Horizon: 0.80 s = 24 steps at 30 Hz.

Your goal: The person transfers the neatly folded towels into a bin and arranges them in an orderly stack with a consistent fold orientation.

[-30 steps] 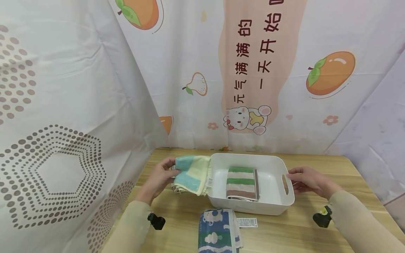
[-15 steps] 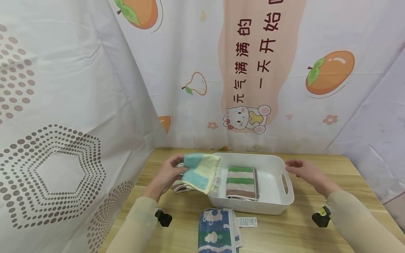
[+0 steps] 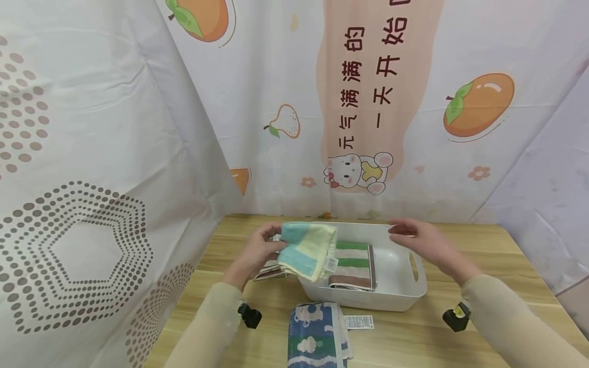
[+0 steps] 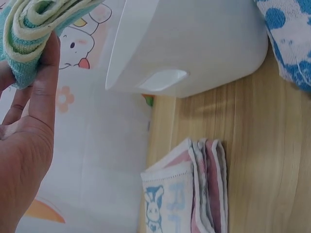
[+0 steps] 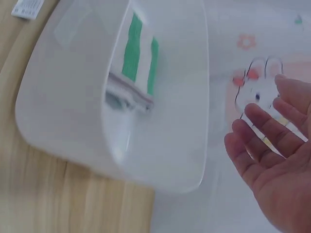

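Observation:
My left hand (image 3: 257,253) pinches the left edge of a folded teal and yellow towel (image 3: 307,249), held up over the left side of a white plastic bin (image 3: 400,301). In the left wrist view the towel's rolled layers (image 4: 29,36) sit between thumb and fingers. Inside the bin lies a folded green, white and brown striped towel (image 3: 352,281), partly hidden behind the held one. My right hand (image 3: 425,244) hovers above the bin's right part and holds nothing; its fingers (image 5: 265,131) are spread loosely in the right wrist view.
In front of the bin lies a folded blue and green patterned towel (image 3: 313,337), with a white label (image 3: 360,322) beside it. Another folded towel with a rabbit print (image 4: 167,199) rests on the wooden table (image 3: 405,342) left of the bin. A printed curtain (image 3: 276,189) hangs behind.
My left hand has carried the teal and yellow towel rightward over the bin's left edge. The right hand has let go of the bin's right rim and moved left above it.

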Tool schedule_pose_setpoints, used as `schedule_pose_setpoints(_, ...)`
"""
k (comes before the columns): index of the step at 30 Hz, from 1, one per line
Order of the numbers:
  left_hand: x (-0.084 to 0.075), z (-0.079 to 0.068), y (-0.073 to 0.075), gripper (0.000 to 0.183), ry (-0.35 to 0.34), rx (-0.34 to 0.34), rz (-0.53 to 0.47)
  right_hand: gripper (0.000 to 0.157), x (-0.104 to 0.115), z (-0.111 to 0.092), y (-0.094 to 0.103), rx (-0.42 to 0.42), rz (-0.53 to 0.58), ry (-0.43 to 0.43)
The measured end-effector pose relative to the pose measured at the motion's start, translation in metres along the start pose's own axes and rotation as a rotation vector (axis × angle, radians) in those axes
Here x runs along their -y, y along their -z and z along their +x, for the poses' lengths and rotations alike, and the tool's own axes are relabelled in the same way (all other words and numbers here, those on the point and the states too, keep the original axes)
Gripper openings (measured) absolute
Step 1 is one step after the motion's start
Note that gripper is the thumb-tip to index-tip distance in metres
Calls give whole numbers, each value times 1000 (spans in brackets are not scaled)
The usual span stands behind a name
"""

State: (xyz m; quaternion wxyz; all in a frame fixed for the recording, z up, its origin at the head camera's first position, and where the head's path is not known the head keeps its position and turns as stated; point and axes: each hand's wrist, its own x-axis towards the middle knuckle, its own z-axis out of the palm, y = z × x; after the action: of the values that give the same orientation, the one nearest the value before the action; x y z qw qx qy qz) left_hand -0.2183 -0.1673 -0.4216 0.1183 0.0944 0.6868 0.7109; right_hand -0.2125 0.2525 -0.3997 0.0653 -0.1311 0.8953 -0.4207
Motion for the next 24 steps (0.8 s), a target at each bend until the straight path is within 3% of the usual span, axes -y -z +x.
schedule_pose_setpoints(15, 0, 4, -21, 30, 0, -4, 5, 45, 52, 1, -33, -12, -19, 241)
schedule_pose_setpoints(24, 4, 6, -30, 31, -20, 17, -1, 45, 65, 3, -47, -113, -137, 352)
